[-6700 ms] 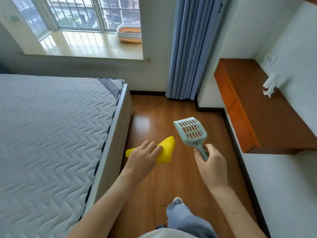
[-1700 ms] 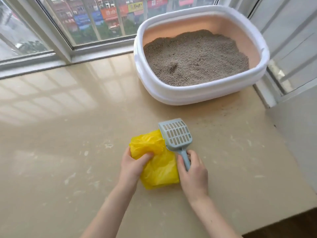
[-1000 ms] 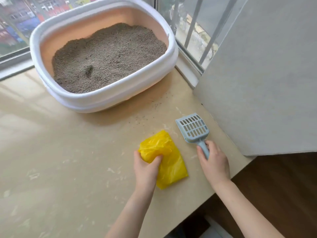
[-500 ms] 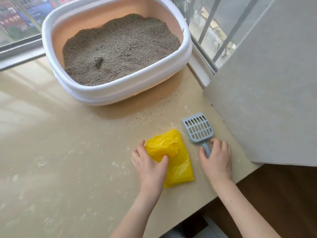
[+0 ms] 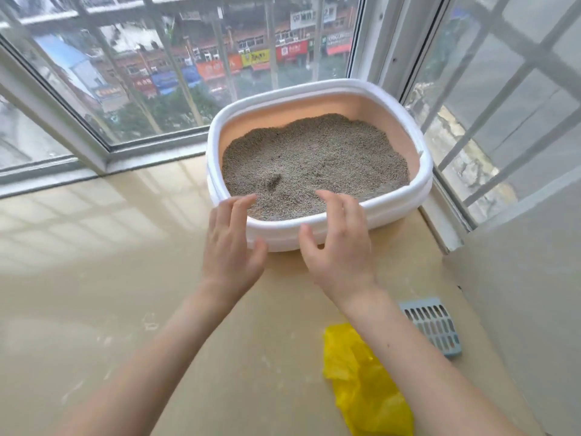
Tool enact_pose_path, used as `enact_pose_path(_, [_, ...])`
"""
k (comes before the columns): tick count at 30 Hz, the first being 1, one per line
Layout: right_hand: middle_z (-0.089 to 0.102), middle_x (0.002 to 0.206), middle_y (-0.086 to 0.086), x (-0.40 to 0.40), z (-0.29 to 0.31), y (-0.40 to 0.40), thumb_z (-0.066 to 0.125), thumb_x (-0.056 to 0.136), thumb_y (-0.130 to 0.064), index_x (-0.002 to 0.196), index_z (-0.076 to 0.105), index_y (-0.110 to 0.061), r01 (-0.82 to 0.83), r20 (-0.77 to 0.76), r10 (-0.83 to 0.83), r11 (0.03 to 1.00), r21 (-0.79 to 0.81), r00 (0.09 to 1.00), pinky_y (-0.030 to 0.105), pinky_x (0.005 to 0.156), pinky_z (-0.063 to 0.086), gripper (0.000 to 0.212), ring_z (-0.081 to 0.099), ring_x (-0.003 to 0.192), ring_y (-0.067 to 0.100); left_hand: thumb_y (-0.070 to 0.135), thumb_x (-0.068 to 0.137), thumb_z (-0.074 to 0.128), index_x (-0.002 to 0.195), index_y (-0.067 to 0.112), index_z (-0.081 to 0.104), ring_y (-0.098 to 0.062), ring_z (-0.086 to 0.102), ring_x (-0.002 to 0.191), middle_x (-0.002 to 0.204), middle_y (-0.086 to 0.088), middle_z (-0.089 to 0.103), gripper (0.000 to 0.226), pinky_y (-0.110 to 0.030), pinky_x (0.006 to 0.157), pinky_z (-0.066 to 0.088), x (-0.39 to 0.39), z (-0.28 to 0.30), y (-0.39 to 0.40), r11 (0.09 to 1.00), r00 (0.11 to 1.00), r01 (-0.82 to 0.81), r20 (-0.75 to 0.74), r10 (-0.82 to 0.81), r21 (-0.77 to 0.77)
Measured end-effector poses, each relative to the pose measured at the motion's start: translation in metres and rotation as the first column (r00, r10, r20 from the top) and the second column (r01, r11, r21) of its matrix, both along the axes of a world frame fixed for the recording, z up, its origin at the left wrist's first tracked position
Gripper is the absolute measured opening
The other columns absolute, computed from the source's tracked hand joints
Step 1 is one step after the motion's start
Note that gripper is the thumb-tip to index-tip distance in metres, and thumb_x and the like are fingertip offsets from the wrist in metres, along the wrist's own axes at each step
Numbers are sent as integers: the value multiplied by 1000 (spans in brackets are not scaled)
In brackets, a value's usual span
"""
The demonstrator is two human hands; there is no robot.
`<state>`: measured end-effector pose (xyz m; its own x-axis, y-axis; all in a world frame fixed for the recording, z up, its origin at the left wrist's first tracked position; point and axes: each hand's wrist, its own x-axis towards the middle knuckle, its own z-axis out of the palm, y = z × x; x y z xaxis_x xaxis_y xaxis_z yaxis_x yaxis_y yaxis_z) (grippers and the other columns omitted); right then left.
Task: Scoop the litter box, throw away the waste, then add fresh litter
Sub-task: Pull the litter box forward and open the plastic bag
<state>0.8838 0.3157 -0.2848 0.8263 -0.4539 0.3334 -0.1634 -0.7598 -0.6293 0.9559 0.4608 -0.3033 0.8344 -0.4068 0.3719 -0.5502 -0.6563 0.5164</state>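
Observation:
A white litter box with a peach inner wall stands on the beige sill in the window corner, filled with grey litter; a dark clump shows near its front. My left hand and my right hand hover open at the box's near rim, fingers spread over the edge, holding nothing. The grey-blue slotted scoop lies on the sill to the right of my right forearm. The crumpled yellow plastic bag lies beside it, partly under that forearm.
The beige sill stretches wide to the left. Barred windows close the back and right sides. A grey wall panel rises on the right, close to the scoop.
Both hands let go of the bag and scoop, which now lie on the sill, and moved forward to the box's near rim. The view swung back toward the box.

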Motion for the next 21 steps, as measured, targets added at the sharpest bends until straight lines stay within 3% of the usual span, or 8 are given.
enact_pose_path(2, [55,120,17,33,-3,19,61,82,-28,127,52,-2,-97,-125,93,995,-24,988,42,100,38,53,49,113,35,-10,60,50,121,5,56,-29,49,104,115,-14,57,63,-33,95,39,47,4,8,987,994,60,82,-72,146])
enact_pose_path(4, [53,123,13,64,-9,37,56,85,-37,130,47,-7,-181,-324,152,981,-62,934,38,99,35,55,47,115,32,-13,60,47,119,6,61,-34,53,112,120,-13,59,64,-43,98,43,87,5,14,911,972,163,98,-215,379])
enact_pose_path(6, [54,122,13,90,-15,55,53,87,-40,127,45,-7,-266,-478,222,964,-25,850,38,91,38,53,50,113,31,-10,65,51,117,13,63,-28,46,126,126,-5,58,58,-38,111,28,116,1,16,733,930,258,43,-364,630])
enact_pose_path(8, [60,115,9,112,-21,72,55,85,-36,118,51,-10,-331,-566,277,943,8,776,33,76,40,42,58,108,29,0,71,55,105,23,64,-17,45,125,117,6,60,42,-29,114,14,137,-4,15,521,890,315,-56,-453,793])
enact_pose_path(10, [61,111,4,130,-33,80,59,84,-31,112,56,-16,-357,-614,283,934,3,737,29,70,37,31,62,105,25,11,75,56,99,29,63,-12,48,116,106,12,62,30,-27,115,14,153,-6,11,363,875,333,-142,-462,870])
enact_pose_path(12, [63,108,1,142,-44,82,61,85,-31,108,58,-21,-315,-634,247,949,5,733,27,68,35,26,63,102,24,16,74,57,94,27,64,-15,53,108,98,10,65,24,-25,108,26,164,-8,7,275,845,352,-177,-505,895])
enact_pose_path(14, [65,104,1,147,-51,81,63,84,-32,103,59,-22,-261,-630,191,965,-19,752,28,66,34,22,64,99,24,18,72,61,90,25,64,-15,54,104,95,9,65,20,-24,99,33,170,-10,5,250,823,364,-184,-538,897])
enact_pose_path(21, [66,99,1,149,-56,87,72,74,-39,83,46,-28,-236,-621,122,966,-104,775,28,66,33,29,64,94,23,17,73,62,89,24,64,-16,56,101,93,6,62,17,-29,99,35,169,-11,10,261,828,346,-163,-536,901])
